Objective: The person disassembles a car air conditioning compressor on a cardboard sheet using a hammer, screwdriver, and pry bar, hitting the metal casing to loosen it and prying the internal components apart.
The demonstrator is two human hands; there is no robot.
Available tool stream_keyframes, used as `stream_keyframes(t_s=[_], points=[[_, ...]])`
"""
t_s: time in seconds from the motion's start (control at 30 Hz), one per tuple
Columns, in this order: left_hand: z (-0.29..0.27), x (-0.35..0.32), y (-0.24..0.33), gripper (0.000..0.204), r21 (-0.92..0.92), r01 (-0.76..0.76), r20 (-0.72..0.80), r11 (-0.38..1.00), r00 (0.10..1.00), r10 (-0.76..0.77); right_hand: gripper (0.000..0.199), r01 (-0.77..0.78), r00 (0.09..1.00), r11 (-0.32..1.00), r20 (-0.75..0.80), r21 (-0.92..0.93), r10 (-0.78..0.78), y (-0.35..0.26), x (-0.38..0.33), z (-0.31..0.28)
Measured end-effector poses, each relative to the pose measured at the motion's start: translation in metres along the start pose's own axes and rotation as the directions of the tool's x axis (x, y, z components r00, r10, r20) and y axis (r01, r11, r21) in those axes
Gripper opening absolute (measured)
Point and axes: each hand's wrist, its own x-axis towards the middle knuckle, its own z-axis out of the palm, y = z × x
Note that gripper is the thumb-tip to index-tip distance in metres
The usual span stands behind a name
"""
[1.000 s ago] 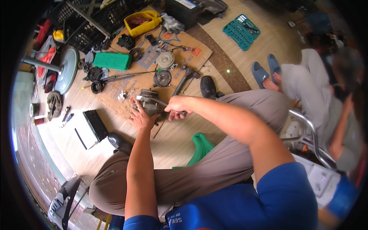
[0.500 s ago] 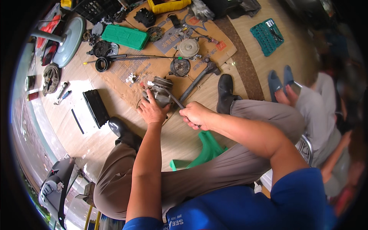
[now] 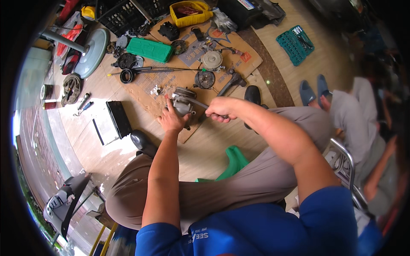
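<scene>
Two hands: both on one grey metal engine part on the cardboard sheet, floor, 12 o'clock of the knees.
Left hand: grip spread, pressing the part down.
Right hand: grip closed around a slim tool.
Risk: tool could slip (part merely hand-steadied).
Hidden: tool tip, fastener.

This is a small repair workshop, with work done on the floor. Greasy engine parts lie spread over a flattened cardboard sheet, among them a round metal cover and a hammer. A green socket-set case, a yellow oil container and black crates stand around it.
</scene>
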Motion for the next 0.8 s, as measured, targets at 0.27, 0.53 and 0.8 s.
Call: stream_keyframes(t_s=[0.27, 0.53, 0.8], points=[[0.005, 0.062, -0.062, 0.122, -0.19, -0.201, 0.245, 0.961, 0.938, 0.245, 0.021, 0.098, 0.991, 0.989, -0.078, -0.114, -0.107, 0.019, -0.054, 0.048], [-0.034, 0.067, -0.015, 0.08, 0.191, 0.017, -0.192, 0.981, 0.981, 0.021, 0.036, 0.224, 0.79, 0.715, -0.305, -0.663, -0.531, 0.018, -0.073, 0.031], [-0.003, 0.015, 0.009, 0.078, 0.188, -0.121, -0.244, 0.975, 0.955, 0.166, 0.036, 0.07, 0.833, 0.765, -0.384, -0.641, -0.398, 0.033, -0.021, 0.022]])
